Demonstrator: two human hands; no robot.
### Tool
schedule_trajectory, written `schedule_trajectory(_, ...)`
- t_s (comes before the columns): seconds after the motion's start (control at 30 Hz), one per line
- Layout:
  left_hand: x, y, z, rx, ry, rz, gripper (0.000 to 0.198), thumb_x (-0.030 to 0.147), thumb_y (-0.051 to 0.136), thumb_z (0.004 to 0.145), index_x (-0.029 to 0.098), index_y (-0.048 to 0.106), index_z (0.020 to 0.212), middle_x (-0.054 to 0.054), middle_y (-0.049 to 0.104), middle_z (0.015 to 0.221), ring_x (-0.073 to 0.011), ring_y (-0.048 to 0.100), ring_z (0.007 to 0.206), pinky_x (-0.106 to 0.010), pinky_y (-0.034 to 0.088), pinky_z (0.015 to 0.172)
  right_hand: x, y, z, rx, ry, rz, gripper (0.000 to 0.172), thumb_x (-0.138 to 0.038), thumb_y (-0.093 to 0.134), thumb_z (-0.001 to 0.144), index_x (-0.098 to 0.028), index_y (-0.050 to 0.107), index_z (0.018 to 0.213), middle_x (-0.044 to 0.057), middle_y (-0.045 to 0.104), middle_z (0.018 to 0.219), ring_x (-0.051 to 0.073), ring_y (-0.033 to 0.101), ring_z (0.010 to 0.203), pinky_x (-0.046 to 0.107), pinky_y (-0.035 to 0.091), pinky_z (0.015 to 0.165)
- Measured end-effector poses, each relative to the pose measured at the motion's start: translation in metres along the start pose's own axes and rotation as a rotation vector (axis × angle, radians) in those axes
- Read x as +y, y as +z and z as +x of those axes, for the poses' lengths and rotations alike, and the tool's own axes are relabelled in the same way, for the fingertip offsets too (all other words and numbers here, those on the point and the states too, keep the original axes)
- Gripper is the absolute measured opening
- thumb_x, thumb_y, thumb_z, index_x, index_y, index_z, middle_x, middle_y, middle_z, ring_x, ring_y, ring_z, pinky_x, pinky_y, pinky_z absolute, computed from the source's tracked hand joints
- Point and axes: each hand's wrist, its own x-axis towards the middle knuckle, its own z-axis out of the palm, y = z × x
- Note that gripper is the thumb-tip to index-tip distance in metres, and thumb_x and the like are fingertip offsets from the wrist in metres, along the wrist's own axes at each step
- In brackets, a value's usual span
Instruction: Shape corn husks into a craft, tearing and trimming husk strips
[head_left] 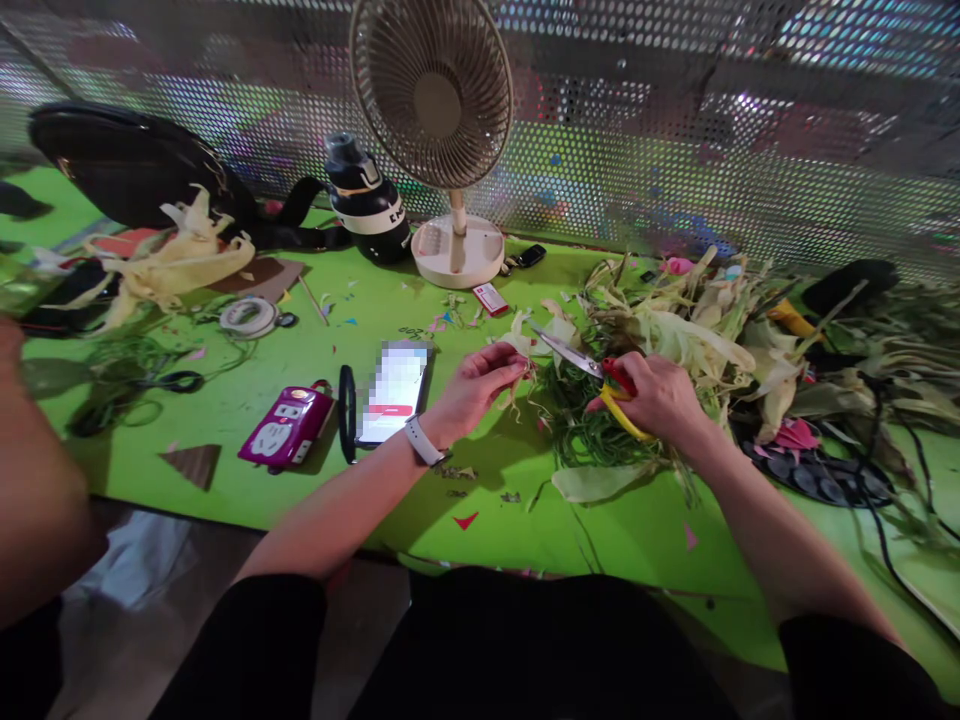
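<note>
My right hand (651, 392) grips a pair of scissors (574, 352) with red and yellow handles, the blades pointing left toward my other hand. Pinched between the fingertips of my left hand (480, 388) is a small piece of corn husk (523, 340), pale and partly hidden by the fingers. The scissor tips are close to this piece; whether they touch it I cannot tell. Beneath and around my right hand lies a heap of green strands (581, 415). Behind it spreads a pile of dried corn husks (675, 335). One loose husk leaf (602, 483) lies in front of the heap.
A phone (394, 395) with a lit screen and a purple case (287, 428) lie left of my wrist. Behind stand a fan (459, 250) and a black bottle (370, 212). A black bag (135, 160) is back left. Someone's arm (41, 480) enters at left. Cables (877, 520) lie right.
</note>
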Motion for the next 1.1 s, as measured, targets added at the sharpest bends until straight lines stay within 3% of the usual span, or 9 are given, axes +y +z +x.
schedule_trajectory(0.13,0.004,-0.001,0.001,-0.005,0.079,0.049,0.02,0.013,0.079,0.066,0.017,0.07,0.083,0.001,0.07,0.079,-0.007,0.063,0.071,-0.018,0.048,0.065,0.003,-0.005,0.0,-0.136,0.028,0.088,0.047,-0.066,0.053,0.08,-0.02,0.053,0.092,0.005,0.06,0.066,0.024,0.058,0.061,0.03,0.036,0.056)
schedule_trajectory(0.3,0.011,-0.001,0.002,-0.004,0.103,0.086,0.028,0.017,0.082,0.062,0.018,0.073,0.089,0.001,0.072,0.082,-0.0086,0.066,0.074,-0.021,0.05,0.071,0.006,-0.014,0.002,-0.323,0.03,0.158,0.046,-0.066,0.053,0.079,-0.022,0.046,0.09,0.003,0.059,0.069,0.022,0.057,0.059,0.03,0.037,0.056)
schedule_trajectory(0.43,0.014,0.0,0.001,0.043,0.136,0.122,0.029,0.019,0.084,0.061,0.017,0.074,0.088,-0.002,0.075,0.086,-0.0122,0.068,0.079,-0.027,0.053,0.08,0.008,-0.023,0.003,-0.442,-0.018,0.343,0.041,-0.063,0.053,0.08,-0.023,0.044,0.087,0.0,0.057,0.068,0.017,0.052,0.057,0.028,0.037,0.055)
schedule_trajectory(0.6,0.014,-0.001,0.002,0.071,0.17,0.202,0.033,0.017,0.083,0.064,0.018,0.074,0.095,-0.003,0.076,0.089,-0.0133,0.068,0.08,-0.03,0.054,0.083,0.012,-0.031,0.003,-0.468,-0.023,0.485,0.041,-0.062,0.056,0.079,-0.023,0.045,0.086,-0.002,0.054,0.066,0.015,0.046,0.056,0.026,0.034,0.054)
schedule_trajectory(0.87,0.014,-0.004,0.0,0.005,0.149,0.294,0.037,0.017,0.078,0.069,0.017,0.072,0.105,-0.006,0.075,0.098,-0.0151,0.067,0.087,-0.031,0.053,0.086,0.012,-0.031,0.002,-0.524,-0.057,0.489,0.037,-0.058,0.055,0.082,-0.023,0.045,0.087,-0.002,0.051,0.067,0.015,0.045,0.058,0.027,0.035,0.055)
schedule_trajectory(1.1,0.017,-0.002,-0.003,-0.025,0.137,0.339,0.038,0.02,0.078,0.069,0.017,0.073,0.106,-0.006,0.075,0.098,-0.0136,0.067,0.081,-0.03,0.054,0.082,0.009,-0.035,0.002,-0.557,-0.038,0.446,0.037,-0.059,0.054,0.082,-0.023,0.045,0.085,-0.002,0.051,0.067,0.015,0.046,0.059,0.028,0.035,0.056)
